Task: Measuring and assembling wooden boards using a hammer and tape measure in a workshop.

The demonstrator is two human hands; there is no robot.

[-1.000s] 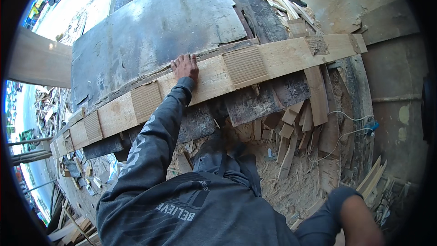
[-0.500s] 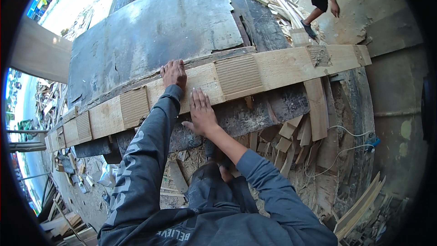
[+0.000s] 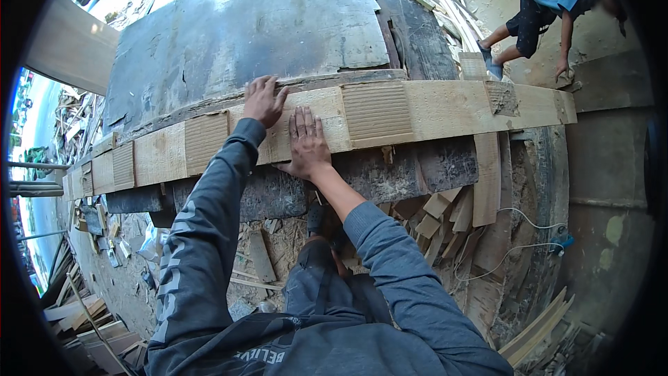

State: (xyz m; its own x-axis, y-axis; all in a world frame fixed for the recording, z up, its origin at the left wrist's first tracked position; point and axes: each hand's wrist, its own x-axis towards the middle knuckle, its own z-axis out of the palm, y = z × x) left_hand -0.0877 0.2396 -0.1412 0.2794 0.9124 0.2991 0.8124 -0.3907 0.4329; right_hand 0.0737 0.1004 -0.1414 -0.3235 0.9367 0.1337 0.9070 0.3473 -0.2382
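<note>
A long pale wooden board point(image 3: 445, 108) lies across the near edge of a stack of dark weathered panels point(image 3: 243, 21), with ribbed cardboard-coloured patches point(image 3: 376, 113) along it. My left hand point(image 3: 262, 103) rests at its far edge beside a narrow strip point(image 3: 327, 80), fingers loosely bent and apart. Just to its right, my right hand point(image 3: 307, 145) lies flat on the board, fingers stretched out and thumb toward the near edge.
A co-worker point(image 3: 546, 10) in a blue top bends at the upper right beside long loose battens point(image 3: 452, 10). Wood offcuts point(image 3: 435, 223) and debris lie below the board. A white cord point(image 3: 522, 216) loops at the right; metal bars point(image 3: 35, 188) jut in at the left.
My right hand has come up from the lower right onto the board beside my left hand. The co-worker has moved rightward into fuller view and bent over.
</note>
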